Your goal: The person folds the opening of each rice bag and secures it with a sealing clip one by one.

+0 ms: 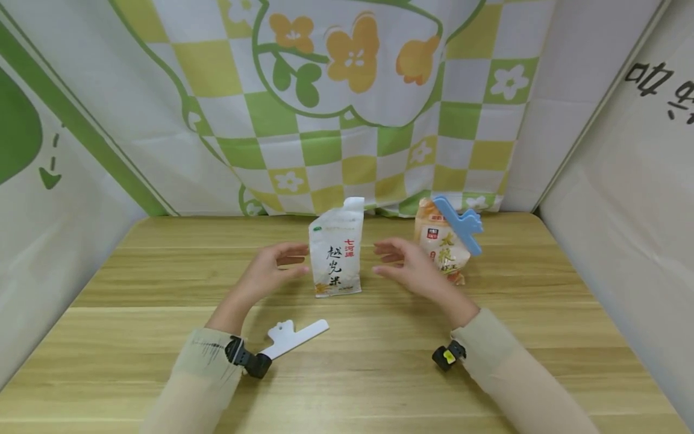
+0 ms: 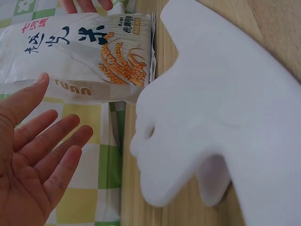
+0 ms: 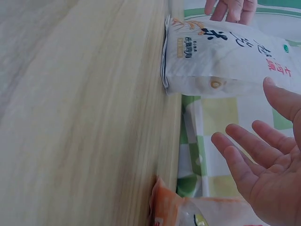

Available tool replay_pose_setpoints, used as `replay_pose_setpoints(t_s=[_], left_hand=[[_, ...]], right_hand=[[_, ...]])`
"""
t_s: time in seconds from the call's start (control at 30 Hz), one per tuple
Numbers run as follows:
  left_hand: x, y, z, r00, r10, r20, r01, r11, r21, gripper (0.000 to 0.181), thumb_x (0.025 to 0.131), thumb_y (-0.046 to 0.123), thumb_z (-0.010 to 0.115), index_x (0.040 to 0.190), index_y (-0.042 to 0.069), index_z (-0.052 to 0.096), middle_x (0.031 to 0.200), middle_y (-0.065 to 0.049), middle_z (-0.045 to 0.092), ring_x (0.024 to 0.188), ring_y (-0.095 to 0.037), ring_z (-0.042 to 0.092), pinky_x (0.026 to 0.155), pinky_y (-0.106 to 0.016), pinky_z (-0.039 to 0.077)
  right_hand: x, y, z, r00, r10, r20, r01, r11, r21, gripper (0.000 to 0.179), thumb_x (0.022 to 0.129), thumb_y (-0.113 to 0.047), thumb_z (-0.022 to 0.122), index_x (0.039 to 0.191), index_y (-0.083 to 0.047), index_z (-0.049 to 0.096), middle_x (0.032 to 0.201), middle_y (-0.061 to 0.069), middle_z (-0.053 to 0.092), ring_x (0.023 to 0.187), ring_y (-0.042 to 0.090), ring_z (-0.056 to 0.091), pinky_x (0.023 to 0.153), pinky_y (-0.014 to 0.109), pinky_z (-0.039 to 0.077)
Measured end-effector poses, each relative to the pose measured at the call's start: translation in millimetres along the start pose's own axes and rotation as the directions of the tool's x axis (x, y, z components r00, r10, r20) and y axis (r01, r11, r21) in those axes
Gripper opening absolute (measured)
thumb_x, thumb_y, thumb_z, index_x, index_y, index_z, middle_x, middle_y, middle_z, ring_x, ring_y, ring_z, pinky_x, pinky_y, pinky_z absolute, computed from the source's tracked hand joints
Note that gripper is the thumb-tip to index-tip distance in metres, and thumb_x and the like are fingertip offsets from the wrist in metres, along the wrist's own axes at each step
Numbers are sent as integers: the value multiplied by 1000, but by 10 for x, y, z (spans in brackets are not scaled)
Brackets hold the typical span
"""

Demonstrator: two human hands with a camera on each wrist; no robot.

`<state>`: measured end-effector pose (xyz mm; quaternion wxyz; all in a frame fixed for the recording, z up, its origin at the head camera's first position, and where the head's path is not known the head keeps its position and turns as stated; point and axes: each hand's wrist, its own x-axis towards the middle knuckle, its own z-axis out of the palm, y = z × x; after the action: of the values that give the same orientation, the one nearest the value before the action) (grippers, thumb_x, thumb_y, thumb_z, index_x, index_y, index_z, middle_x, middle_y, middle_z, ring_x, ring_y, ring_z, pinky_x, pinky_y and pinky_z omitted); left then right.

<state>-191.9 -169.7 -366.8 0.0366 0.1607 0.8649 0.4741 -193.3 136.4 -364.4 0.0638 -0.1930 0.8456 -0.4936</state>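
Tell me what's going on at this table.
A person has the left hand and right hand open on either side of an upright white rice bag, gripping nothing. The right hand is clear of the bag; whether the left touches it is hard to tell. A white clip lies on the wooden table. To the right stands an orange-and-cream packet with a blue clip across its upper part.

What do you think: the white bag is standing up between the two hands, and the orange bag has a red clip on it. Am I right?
Almost! The clip on the orange bag is blue, not red; the head view shows it. The white bag does stand up between the left hand and the right hand.
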Motion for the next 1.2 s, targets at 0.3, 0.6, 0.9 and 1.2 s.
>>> replay_pose_setpoints(t_s=[0.3,0.6,0.9,1.2], left_hand=[[33,44,60,999,5,32,-6,1000,23,55,89,12,74,137,-4,53,136,-24,59,124,-44,58,103,-52,49],[47,38,101,998,-21,60,19,999,37,65,87,14,76,142,-1,47,146,-24,50,125,-46,56,99,-51,52],[52,49,131,997,-31,69,28,999,46,65,88,14,76,143,-1,46,141,-24,53,124,-44,58,101,-52,50],[64,29,141,996,-38,83,36,999,22,54,89,15,75,137,0,54,133,-21,61,116,-39,64,98,-47,54]], right_hand=[[111,6,126,999,-20,33,24,991,-134,57,88,-18,76,138,-6,53,138,17,60,121,35,61,100,49,51],[170,6,212,998,-24,64,32,992,-126,64,87,-20,77,142,-3,48,138,18,59,120,35,61,100,47,52],[247,3,276,995,-29,95,33,998,-49,63,87,-15,77,141,-1,48,137,19,59,120,36,61,100,47,52],[271,-8,303,994,-29,102,29,1000,7,60,87,-12,76,138,2,49,132,22,61,118,37,62,99,47,53]])
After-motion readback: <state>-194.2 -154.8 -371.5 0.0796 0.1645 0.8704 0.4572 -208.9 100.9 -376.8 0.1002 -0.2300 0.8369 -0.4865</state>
